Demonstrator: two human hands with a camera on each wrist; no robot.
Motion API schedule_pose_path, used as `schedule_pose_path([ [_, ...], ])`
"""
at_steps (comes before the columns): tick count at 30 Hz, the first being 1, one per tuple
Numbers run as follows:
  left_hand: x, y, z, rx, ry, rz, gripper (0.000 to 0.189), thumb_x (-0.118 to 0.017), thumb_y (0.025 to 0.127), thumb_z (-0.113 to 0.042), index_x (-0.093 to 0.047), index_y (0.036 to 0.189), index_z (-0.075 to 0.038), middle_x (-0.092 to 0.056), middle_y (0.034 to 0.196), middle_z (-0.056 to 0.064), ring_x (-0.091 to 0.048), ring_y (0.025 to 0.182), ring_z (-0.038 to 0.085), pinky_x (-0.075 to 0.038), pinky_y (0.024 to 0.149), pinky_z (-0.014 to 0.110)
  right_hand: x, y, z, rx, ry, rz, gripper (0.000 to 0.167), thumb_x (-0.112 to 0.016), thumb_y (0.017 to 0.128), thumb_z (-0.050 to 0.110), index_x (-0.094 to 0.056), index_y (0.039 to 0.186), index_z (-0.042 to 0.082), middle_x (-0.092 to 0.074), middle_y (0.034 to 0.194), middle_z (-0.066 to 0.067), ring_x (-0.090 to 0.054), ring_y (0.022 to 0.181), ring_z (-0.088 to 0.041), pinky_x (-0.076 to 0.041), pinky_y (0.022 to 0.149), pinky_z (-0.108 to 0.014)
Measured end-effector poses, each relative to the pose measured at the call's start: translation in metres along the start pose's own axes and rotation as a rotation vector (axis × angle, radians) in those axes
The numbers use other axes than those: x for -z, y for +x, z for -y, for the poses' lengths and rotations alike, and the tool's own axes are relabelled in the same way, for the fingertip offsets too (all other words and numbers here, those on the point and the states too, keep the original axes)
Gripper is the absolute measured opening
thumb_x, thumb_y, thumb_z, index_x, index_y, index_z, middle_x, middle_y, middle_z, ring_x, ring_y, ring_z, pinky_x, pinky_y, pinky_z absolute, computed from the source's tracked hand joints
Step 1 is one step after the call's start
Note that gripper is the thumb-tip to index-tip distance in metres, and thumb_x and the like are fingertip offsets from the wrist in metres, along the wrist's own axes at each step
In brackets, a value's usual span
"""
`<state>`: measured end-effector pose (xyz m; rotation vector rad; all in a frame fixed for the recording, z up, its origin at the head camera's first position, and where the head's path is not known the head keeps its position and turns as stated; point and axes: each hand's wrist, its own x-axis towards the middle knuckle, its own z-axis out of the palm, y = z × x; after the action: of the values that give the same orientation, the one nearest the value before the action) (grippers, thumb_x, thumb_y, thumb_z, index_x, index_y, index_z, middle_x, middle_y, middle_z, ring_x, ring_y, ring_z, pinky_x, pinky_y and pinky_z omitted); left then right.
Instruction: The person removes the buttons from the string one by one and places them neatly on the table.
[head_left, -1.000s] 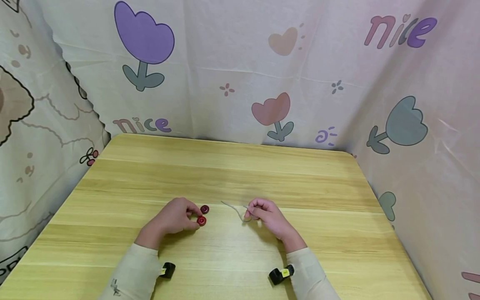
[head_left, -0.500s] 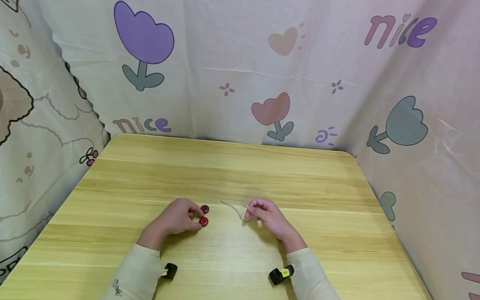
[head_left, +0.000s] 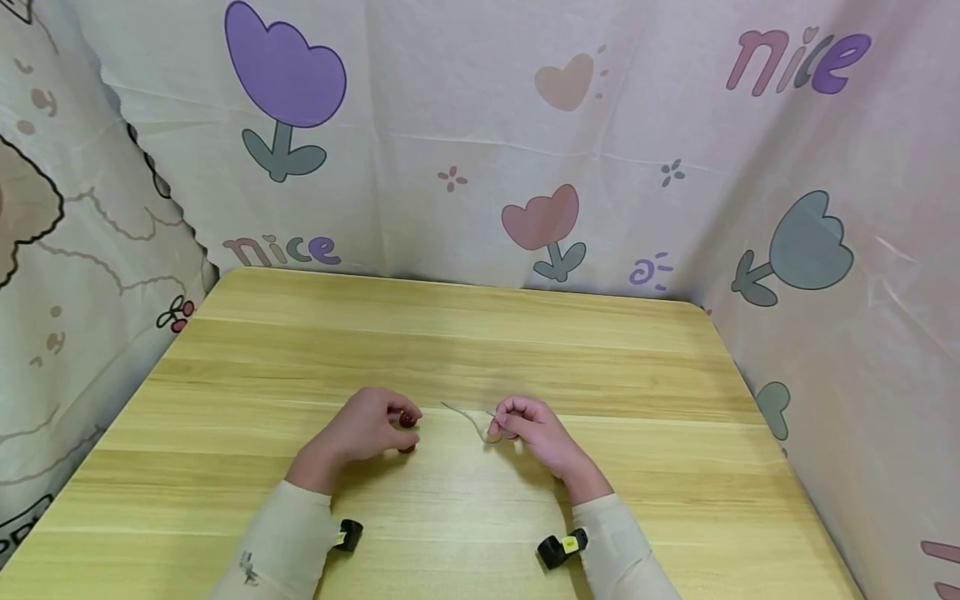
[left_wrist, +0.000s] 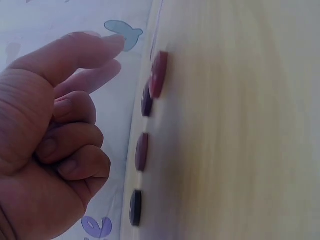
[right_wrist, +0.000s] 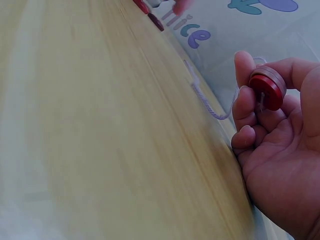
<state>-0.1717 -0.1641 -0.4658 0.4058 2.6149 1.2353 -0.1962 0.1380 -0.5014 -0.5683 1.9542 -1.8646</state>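
In the head view my left hand point(head_left: 362, 423) hovers over small round buttons, thumb and forefinger spread apart. A dark red button point(head_left: 407, 419) shows between them, and another sits partly hidden below the thumb. From the left wrist, a red button point(left_wrist: 159, 75), a dark one point(left_wrist: 146, 100), a maroon one point(left_wrist: 142, 152) and a blackish one point(left_wrist: 135, 207) stand in a row, apart from the fingers. My right hand point(head_left: 536, 429) pinches stacked red buttons point(right_wrist: 267, 90), through which a pale string point(head_left: 468, 417) passes; its loose end trails left onto the table.
The wooden table point(head_left: 465, 350) runs back to a printed cloth point(head_left: 420, 100) that also hangs at both sides. A black wrist camera point(head_left: 349, 535) sits on the left sleeve, another black camera point(head_left: 561, 550) on the right.
My left hand has let go of the red button at its fingertips and shifted slightly right and away, its fingers spreading around the dark red one. The right hand has stayed still.
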Motion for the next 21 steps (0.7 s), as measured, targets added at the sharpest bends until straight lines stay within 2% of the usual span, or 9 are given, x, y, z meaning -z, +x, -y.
schedule_pose_path([
  [4, -0.004, 0.006, -0.008, 0.007, -0.033, 0.012, 0.023, -0.079, 0.082, -0.012, -0.075, 0.104, -0.006, -0.059, 0.063, -0.002, -0.055, 0.057, 0.014, -0.048, 0.066, 0.034, -0.001, 0.000, 0.001, 0.004, 0.006, 0.001, 0.021, -0.055, 0.101, 0.011, -0.058, 0.096, -0.009, -0.065, 0.089, -0.019, -0.052, 0.077, -0.021, -0.044, 0.072, -0.030],
  [7, -0.006, 0.011, -0.015, 0.006, -0.030, 0.018, 0.024, -0.078, 0.082, -0.012, -0.074, 0.105, -0.006, -0.046, 0.053, -0.002, -0.046, 0.048, 0.011, -0.043, 0.060, 0.030, -0.001, 0.000, 0.002, 0.002, 0.007, -0.001, 0.020, -0.055, 0.101, 0.011, -0.058, 0.096, -0.008, -0.065, 0.089, -0.017, -0.052, 0.077, -0.021, -0.044, 0.072, -0.030],
  [10, -0.009, 0.016, -0.019, -0.019, -0.006, 0.017, 0.023, -0.078, 0.082, -0.013, -0.075, 0.104, -0.008, -0.036, 0.053, -0.004, -0.033, 0.046, 0.009, -0.036, 0.054, 0.028, -0.002, 0.000, 0.002, 0.002, 0.003, -0.001, 0.020, -0.054, 0.101, 0.011, -0.057, 0.095, -0.008, -0.065, 0.088, -0.017, -0.053, 0.078, -0.021, -0.043, 0.073, -0.030],
  [13, -0.015, 0.021, -0.022, -0.073, 0.030, 0.013, 0.022, -0.079, 0.082, -0.015, -0.076, 0.102, -0.008, -0.030, 0.055, -0.006, -0.024, 0.048, 0.009, -0.033, 0.055, 0.027, -0.002, 0.000, 0.001, -0.003, 0.006, -0.003, 0.020, -0.054, 0.101, 0.010, -0.057, 0.095, -0.009, -0.065, 0.087, -0.017, -0.054, 0.079, -0.021, -0.043, 0.074, -0.030],
  [18, -0.024, 0.028, -0.030, -0.151, 0.047, 0.023, 0.022, -0.078, 0.084, -0.016, -0.075, 0.104, -0.008, -0.028, 0.055, -0.008, -0.023, 0.049, 0.007, -0.035, 0.058, 0.026, -0.002, 0.000, 0.000, -0.007, 0.005, 0.001, 0.021, -0.054, 0.102, 0.011, -0.057, 0.095, -0.009, -0.064, 0.087, -0.019, -0.055, 0.081, -0.023, -0.044, 0.076, -0.031],
  [21, -0.029, 0.030, -0.036, -0.159, 0.042, 0.029, 0.021, -0.077, 0.086, -0.016, -0.075, 0.105, -0.007, -0.028, 0.055, -0.008, -0.022, 0.050, 0.008, -0.032, 0.055, 0.026, -0.001, 0.000, 0.000, -0.001, 0.005, 0.011, 0.021, -0.053, 0.102, 0.011, -0.057, 0.096, -0.009, -0.063, 0.087, -0.021, -0.057, 0.083, -0.025, -0.044, 0.077, -0.033],
])
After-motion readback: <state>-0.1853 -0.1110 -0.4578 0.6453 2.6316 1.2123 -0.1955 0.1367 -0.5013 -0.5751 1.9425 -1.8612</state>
